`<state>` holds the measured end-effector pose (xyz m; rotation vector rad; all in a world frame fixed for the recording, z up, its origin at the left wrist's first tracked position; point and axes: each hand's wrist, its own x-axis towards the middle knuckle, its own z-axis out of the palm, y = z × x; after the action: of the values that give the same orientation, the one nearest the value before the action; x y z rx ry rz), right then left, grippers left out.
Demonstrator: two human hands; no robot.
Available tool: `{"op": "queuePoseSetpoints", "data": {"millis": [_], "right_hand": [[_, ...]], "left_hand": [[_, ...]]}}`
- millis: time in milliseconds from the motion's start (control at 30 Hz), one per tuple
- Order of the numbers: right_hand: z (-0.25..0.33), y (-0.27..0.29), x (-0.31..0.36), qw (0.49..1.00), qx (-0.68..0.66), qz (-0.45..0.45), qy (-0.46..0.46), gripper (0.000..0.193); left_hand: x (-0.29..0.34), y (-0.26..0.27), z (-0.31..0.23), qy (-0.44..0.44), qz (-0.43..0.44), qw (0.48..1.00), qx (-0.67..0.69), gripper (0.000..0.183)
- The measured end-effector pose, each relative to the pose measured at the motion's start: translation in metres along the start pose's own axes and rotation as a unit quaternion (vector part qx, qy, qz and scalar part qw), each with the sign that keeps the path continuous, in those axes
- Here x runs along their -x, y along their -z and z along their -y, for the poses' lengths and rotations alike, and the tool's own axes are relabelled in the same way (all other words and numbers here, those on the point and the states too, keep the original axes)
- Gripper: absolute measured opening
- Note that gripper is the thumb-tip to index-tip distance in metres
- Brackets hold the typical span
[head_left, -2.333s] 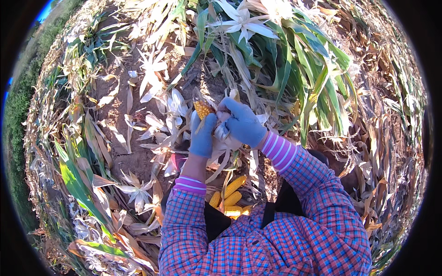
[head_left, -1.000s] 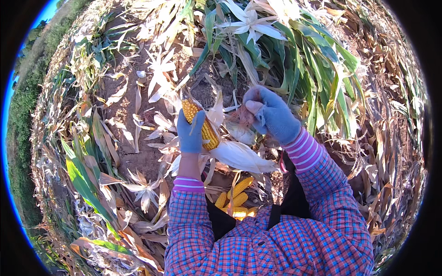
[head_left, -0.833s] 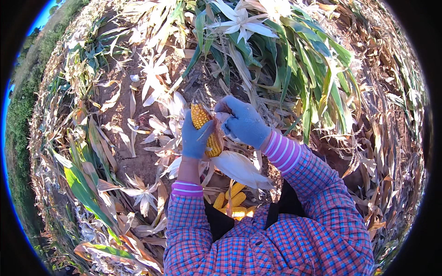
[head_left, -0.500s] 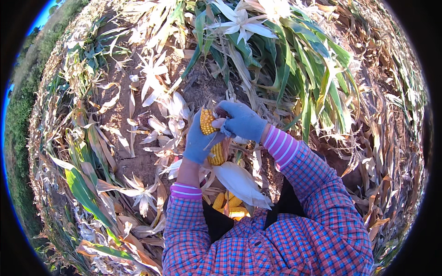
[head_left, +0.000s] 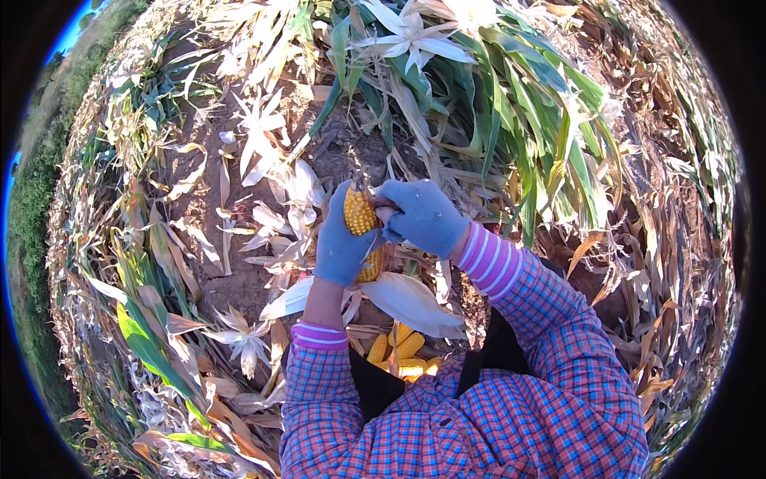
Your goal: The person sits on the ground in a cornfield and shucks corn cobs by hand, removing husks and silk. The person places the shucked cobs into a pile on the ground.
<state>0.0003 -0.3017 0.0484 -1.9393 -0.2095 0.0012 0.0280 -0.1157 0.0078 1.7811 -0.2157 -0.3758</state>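
Observation:
In the middle of the view I grip a yellow corn cob (head_left: 361, 212) with my left hand (head_left: 338, 247), which wears a grey-blue glove. Its upper kernels are bare above the fingers and more show below them. My right hand (head_left: 424, 217), gloved alike, is closed against the cob's right side near the top, its fingers pinching a brownish strip of husk (head_left: 386, 212). Pale husk leaves (head_left: 416, 303) hang from the cob's lower end, spread to both sides. What lies under my right fingertips is partly hidden.
Several bare yellow cobs (head_left: 408, 346) lie close to my body below my hands. A heap of green corn stalks (head_left: 511, 112) lies ahead and to the right. Dry husks (head_left: 239, 339) and leaves litter the soil, with green bushes (head_left: 36, 207) at the far left.
My right hand has shifted slightly, its fingers now curled closer at the cob's top right. The hanging husk has swung upward and spread out, uncovering more of the cobs below.

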Motion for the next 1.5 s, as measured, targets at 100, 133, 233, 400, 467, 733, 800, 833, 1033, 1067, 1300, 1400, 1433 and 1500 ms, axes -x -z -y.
{"op": "queuePoseSetpoints", "data": {"millis": [100,133,233,400,467,733,800,833,1033,1067,1300,1400,1433,1500], "right_hand": [[-0.001,0.001,0.0,0.998,-0.056,0.002,-0.026,0.015],[-0.004,-0.001,-0.001,0.998,-0.053,-0.021,-0.004,0.016],[-0.017,-0.003,-0.004,0.997,-0.06,-0.049,-0.002,0.018],[-0.016,0.011,-0.005,0.976,-0.174,0.048,-0.123,0.026],[-0.009,0.015,-0.004,0.965,-0.226,0.053,-0.125,0.026],[-0.012,0.017,0.0,0.99,-0.113,0.073,-0.033,0.029],[-0.008,0.024,0.003,0.972,-0.189,0.118,-0.08,0.032],[-0.006,0.027,0.006,0.975,-0.166,0.118,-0.083,0.031],[-0.001,0.029,0.015,0.996,-0.039,0.079,-0.026,0.027],[-0.005,0.025,0.016,0.997,-0.024,0.068,-0.013,0.026],[-0.011,0.021,0.013,0.999,-0.002,0.042,0.021,0.022],[-0.008,0.017,0.015,0.995,0.084,0.034,0.045,0.019],[-0.009,0.015,0.015,0.995,0.081,0.03,0.046,0.019],[-0.013,0.01,0.015,0.996,0.075,0.02,0.047,0.018]], "left_hand": [[-0.001,0.001,0.002,0.013,0.019,1.0,0.02,0.086],[-0.004,0.002,0.008,0.004,0.024,0.999,0.022,0.087],[0.001,0.001,-0.003,0.012,0.05,0.995,0.08,0.087],[0.008,0.005,-0.015,-0.006,0.087,0.991,0.104,0.08],[0.008,0.002,-0.017,-0.001,0.09,0.988,0.128,0.077],[0.012,-0.005,-0.022,0.044,0.135,0.97,0.198,0.076],[0.017,-0.006,-0.021,0.033,0.154,0.965,0.209,0.079],[0.02,-0.008,-0.025,0.037,0.159,0.963,0.214,0.081],[0.022,-0.014,-0.029,0.066,0.159,0.97,0.175,0.09],[0.022,-0.016,-0.025,0.061,0.151,0.97,0.181,0.09],[0.015,-0.015,-0.02,0.021,0.135,0.984,0.117,0.087],[0.015,-0.013,-0.023,0.0,0.116,0.993,0.037,0.088],[0.015,-0.013,-0.021,0.008,0.116,0.991,0.069,0.088],[0.014,-0.015,-0.016,0.025,0.116,0.984,0.134,0.089]]}}
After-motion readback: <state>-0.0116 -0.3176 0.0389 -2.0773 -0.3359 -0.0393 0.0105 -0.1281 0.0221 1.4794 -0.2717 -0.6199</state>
